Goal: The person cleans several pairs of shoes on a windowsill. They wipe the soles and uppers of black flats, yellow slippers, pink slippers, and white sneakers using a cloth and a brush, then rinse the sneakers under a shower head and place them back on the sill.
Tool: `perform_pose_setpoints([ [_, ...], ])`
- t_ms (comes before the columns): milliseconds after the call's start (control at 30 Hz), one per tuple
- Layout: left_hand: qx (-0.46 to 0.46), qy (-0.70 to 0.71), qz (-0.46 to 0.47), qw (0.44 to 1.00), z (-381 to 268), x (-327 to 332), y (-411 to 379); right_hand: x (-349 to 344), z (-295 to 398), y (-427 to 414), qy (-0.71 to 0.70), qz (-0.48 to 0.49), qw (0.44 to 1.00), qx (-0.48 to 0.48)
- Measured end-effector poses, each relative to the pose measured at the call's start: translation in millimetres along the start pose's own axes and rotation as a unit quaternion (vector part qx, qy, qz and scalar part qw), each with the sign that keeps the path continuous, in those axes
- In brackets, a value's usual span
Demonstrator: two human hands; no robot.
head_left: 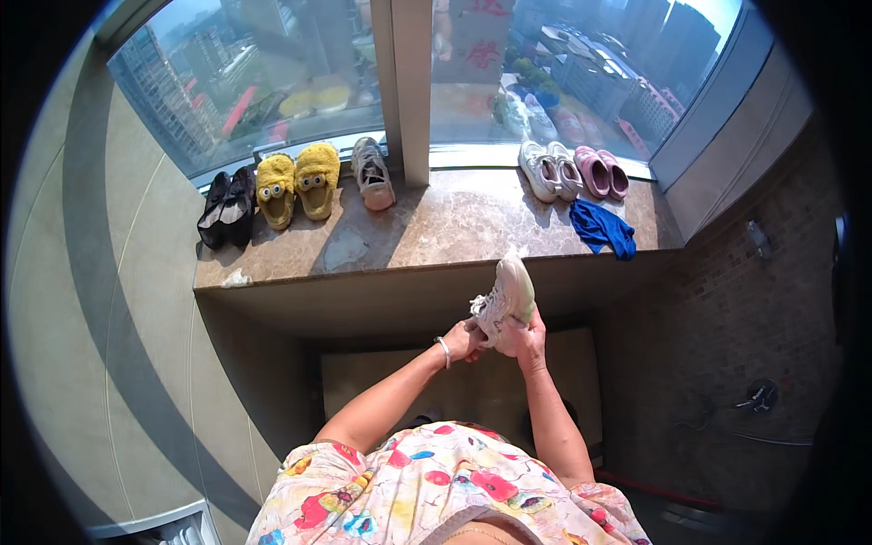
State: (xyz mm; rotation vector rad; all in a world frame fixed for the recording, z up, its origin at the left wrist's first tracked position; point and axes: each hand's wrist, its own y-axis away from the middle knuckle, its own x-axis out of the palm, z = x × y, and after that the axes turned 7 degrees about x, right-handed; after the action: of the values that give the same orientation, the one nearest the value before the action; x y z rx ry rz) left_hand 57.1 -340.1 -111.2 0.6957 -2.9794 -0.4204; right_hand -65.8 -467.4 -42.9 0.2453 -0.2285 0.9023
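Between my hands, in front of the window ledge, is a white lace-up sneaker (512, 289) with its toe pointing away from me and its sole turned to the right. My right hand (528, 337) grips it around the heel and sole. At its opening and laces is my left hand (466, 340), with a bracelet on the wrist; the fingers are partly hidden, so their hold is unclear. On the marble ledge (449, 225) stand black shoes (227, 211), yellow fuzzy slippers (297, 184) with googly eyes, one greyish sneaker (372, 176), white shoes (549, 172) and pink clogs (601, 173).
A blue cloth (602, 228) hangs slightly over the ledge's front edge at the right. Behind the ledge are window panes with a thick frame post (411, 95). Tiled walls (136, 306) flank me, and a metal shower fitting (761, 395) is at the lower right.
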Motion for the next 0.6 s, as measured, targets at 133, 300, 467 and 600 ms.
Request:
perform_pose_setpoints([
  [133, -0.008, 0.163, 0.063, 0.985, -58.5, -62.2, 11.6, 15.4, -12.0, -44.0, -0.083, 0.079, 0.986, 0.122],
  [300, 0.038, 0.059, -0.098, 0.993, -67.1, -83.8, -34.7, 34.9, -10.0, -117.7, -0.058, 0.026, 0.987, 0.148],
  [467, -0.041, -0.012, -0.169, 0.985, -97.9, -98.2, -122.0, 17.8, 16.3, -179.0, 0.242, 0.007, 0.97, 0.011],
  [600, -0.06, -0.021, -0.181, 0.981, -133.0, -104.2, -211.9, -10.0, 33.0, -259.4, 0.408, -0.07, 0.903, -0.116],
])
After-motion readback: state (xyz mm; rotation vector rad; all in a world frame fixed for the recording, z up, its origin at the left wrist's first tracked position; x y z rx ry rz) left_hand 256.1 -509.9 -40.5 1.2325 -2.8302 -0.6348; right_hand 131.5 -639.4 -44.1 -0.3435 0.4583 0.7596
